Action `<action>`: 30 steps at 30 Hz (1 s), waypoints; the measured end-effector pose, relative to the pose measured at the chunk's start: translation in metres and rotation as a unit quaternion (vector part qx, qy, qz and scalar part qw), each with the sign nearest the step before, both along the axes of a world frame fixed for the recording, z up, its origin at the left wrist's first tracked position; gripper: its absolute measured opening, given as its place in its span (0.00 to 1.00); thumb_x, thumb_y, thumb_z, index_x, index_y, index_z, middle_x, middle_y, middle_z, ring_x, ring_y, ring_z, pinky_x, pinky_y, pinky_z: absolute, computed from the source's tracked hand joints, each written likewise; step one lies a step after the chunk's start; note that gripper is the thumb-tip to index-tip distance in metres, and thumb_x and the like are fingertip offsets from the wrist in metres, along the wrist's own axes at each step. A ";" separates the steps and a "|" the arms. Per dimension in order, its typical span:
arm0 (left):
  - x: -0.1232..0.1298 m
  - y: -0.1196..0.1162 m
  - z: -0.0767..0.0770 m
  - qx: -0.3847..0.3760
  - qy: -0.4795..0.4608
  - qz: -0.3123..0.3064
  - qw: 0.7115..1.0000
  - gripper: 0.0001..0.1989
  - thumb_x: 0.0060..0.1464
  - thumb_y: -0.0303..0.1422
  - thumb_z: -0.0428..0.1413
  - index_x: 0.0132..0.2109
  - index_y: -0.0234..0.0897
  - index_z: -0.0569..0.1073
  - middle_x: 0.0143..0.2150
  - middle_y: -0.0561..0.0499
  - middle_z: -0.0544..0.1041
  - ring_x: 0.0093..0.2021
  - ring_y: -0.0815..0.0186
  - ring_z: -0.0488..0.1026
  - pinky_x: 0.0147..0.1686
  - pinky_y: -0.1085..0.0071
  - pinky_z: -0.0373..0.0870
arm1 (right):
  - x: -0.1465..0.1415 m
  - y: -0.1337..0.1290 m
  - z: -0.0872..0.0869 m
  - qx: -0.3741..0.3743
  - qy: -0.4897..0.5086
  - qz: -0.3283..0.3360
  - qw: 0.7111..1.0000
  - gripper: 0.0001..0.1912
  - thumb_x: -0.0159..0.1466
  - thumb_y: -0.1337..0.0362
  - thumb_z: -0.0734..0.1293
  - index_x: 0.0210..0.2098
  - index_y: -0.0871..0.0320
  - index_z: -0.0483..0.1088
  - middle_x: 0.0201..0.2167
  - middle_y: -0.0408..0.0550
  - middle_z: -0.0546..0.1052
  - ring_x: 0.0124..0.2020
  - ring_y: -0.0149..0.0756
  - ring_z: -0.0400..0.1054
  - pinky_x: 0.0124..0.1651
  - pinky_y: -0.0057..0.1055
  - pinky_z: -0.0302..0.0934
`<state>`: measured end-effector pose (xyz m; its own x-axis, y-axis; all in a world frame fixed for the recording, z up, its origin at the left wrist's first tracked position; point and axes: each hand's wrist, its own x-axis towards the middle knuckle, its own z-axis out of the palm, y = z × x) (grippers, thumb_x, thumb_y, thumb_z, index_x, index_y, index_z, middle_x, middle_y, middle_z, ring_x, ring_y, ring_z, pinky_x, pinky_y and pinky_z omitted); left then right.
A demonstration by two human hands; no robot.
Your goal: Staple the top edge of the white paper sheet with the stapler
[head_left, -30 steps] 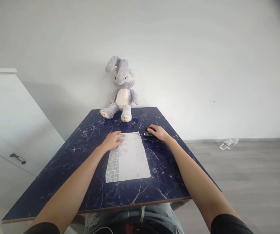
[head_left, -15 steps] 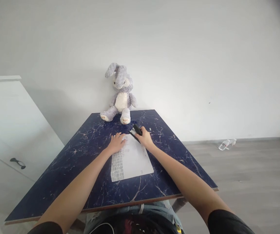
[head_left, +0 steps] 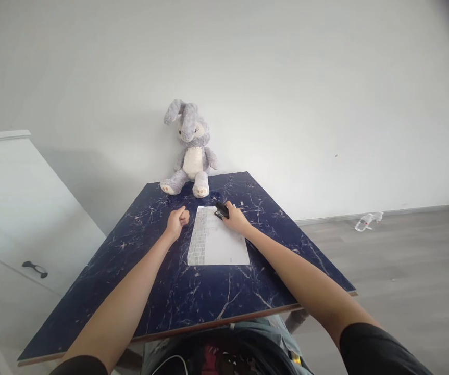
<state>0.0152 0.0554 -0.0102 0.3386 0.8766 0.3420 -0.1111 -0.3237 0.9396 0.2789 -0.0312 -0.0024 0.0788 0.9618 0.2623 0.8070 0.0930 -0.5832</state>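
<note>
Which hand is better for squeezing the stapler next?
Probably the right hand: it grips the black stapler at the far end of the paper. The left hand is curled up beside the paper, away from the stapler.

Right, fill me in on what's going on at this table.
A person's right hand grips a black stapler at the far edge of the paper on the blue table. The left hand is curled beside the paper, apart from it. A plush rabbit sits beyond.
</note>
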 end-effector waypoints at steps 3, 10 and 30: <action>0.002 -0.006 0.003 -0.039 0.037 -0.126 0.991 0.35 0.60 0.50 0.60 0.20 0.41 0.47 0.20 0.59 0.45 0.20 0.73 0.45 0.22 0.71 0.44 | 0.023 -0.001 0.008 -0.021 -0.030 0.007 0.999 0.16 0.59 0.68 0.70 0.46 0.55 0.65 0.37 0.52 0.79 0.34 0.44 0.72 0.33 0.31 0.58; -0.003 -0.010 0.007 -0.082 0.052 -0.271 0.958 0.37 0.60 0.49 0.63 0.19 0.39 0.46 0.18 0.60 0.45 0.19 0.76 0.44 0.22 0.72 0.41 | 0.062 -0.006 0.029 -0.096 -0.049 0.106 0.988 0.13 0.53 0.60 0.76 0.34 0.55 0.72 0.33 0.52 0.79 0.31 0.44 0.72 0.31 0.34 0.58; -0.016 0.003 0.001 -0.149 0.038 -0.360 0.920 0.39 0.61 0.47 0.61 0.20 0.38 0.41 0.17 0.60 0.40 0.17 0.76 0.40 0.21 0.73 0.41 | 0.103 -0.027 0.059 -0.152 -0.028 0.267 0.951 0.22 0.62 0.42 0.72 0.29 0.54 0.71 0.29 0.47 0.73 0.29 0.38 0.64 0.35 0.36 0.60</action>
